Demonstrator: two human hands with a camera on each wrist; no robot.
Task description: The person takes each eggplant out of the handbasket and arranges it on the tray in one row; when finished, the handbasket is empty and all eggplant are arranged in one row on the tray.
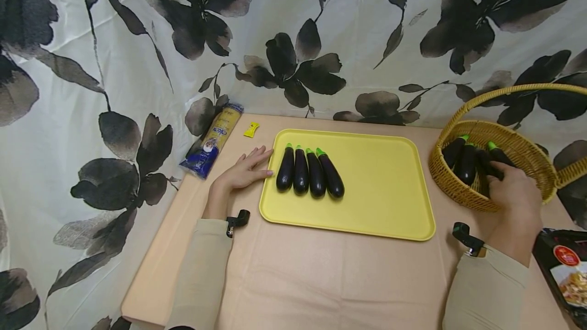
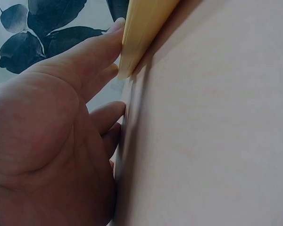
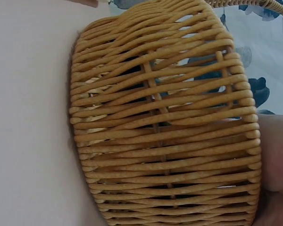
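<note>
My left hand [image 1: 247, 169] lies at the left edge of a yellow tray [image 1: 380, 187], fingers extended. In the left wrist view, the thumb and a finger of that hand [image 2: 42, 122] touch the tray's rim [image 2: 144, 33]. Several dark eggplants [image 1: 300, 172] with green stem ends stand in a row on the tray's left half. My right hand [image 1: 518, 192] reaches over the near rim into a wicker basket [image 1: 451, 187], right at a dark eggplant [image 1: 487, 163]. Its fingertips are hidden, and I cannot tell whether they grip it. More eggplants [image 1: 467, 164] lie in the basket.
A blue and yellow packet [image 1: 213, 141] lies at the table's back left, with a small yellow wrapper [image 1: 251, 129] beside it. The basket's tall handle [image 1: 504, 93] arches over its back. A black food package [image 1: 566, 274] sits at the right. A floral curtain [image 1: 293, 24] hangs behind.
</note>
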